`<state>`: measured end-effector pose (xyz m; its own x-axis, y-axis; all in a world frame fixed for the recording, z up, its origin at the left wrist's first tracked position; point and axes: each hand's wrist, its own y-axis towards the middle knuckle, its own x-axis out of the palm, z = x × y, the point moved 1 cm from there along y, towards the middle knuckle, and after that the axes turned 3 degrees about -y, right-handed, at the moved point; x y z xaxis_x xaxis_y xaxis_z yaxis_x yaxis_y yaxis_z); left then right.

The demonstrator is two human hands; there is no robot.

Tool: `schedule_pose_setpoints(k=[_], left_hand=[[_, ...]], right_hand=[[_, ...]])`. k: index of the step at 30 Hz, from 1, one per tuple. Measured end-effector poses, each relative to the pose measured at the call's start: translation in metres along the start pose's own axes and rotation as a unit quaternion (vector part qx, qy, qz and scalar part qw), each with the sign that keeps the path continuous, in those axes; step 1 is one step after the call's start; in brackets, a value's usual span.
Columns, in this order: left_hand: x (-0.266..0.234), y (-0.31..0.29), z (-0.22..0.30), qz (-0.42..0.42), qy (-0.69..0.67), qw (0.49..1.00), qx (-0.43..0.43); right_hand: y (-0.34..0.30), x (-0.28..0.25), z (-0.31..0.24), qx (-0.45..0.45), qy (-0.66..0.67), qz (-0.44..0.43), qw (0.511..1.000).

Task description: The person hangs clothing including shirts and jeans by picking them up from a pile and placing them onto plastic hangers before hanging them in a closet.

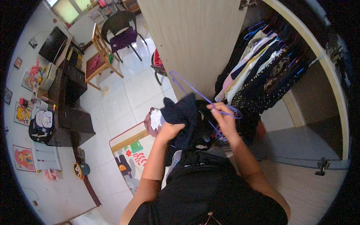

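The white tiled floor (144, 85) extends across the left and centre of the room. The tall wardrobe door of pale wood-grain board (197, 41) stands open ahead of the person. To its right, a dense row of mixed dark, white and pink hanging clothes (258, 69) occupies the wardrobe interior. A dark brown wooden desk (73, 133) stands against the left wall. A cream floor mat with coloured printed figures (140, 159) lies to the left of the person's body. A light wooden chair with a reddish-brown seat (93, 63) stands near the desk.

The dark navy fabric garment (187, 122) is held up in front of the person's torso, bunched, its type not determinable. The left hand (172, 132) is clenched on its near left side. The right hand (224, 118) grasps the slim purple clothes hanger (193, 87), fingers closed around it. The hanger slants up to the left, its far end above the garment; whether any part sits inside the cloth cannot be told.
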<state>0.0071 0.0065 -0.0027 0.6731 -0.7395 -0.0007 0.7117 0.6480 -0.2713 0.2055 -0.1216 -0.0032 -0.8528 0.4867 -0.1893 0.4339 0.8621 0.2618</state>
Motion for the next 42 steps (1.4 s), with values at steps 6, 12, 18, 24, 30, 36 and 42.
schedule_pose_setpoints(k=[6, 12, 18, 24, 30, 36, 42], left_hand=[[0.004, 0.016, -0.021, -0.029, -0.239, 0.961, 0.137], [-0.036, 0.009, -0.005, -0.014, -0.510, 0.831, 0.223], [-0.054, 0.019, -0.033, 0.178, -0.173, 0.966, 0.067], [-0.018, 0.009, -0.027, 0.142, 0.447, 0.863, 0.188], [0.053, -0.008, 0.021, 0.064, 0.182, 0.948, 0.254], [0.054, 0.025, -0.017, 0.146, 0.236, 0.934, 0.224], [0.037, 0.041, -0.033, 0.127, -0.068, 0.968, 0.204]], right_hand=[[0.012, 0.039, -0.011, 0.029, 0.248, -0.126, 0.960], [0.010, 0.033, 0.010, 0.138, 0.174, -0.251, 0.942], [0.034, 0.015, -0.045, 0.175, 0.225, -0.089, 0.955], [0.054, 0.031, -0.052, 0.231, 0.392, 0.078, 0.887], [0.053, 0.042, -0.044, 0.226, 0.348, 0.052, 0.908], [0.052, 0.038, -0.055, 0.237, 0.320, -0.067, 0.915], [0.030, 0.029, -0.013, 0.109, 0.135, 0.007, 0.985]])
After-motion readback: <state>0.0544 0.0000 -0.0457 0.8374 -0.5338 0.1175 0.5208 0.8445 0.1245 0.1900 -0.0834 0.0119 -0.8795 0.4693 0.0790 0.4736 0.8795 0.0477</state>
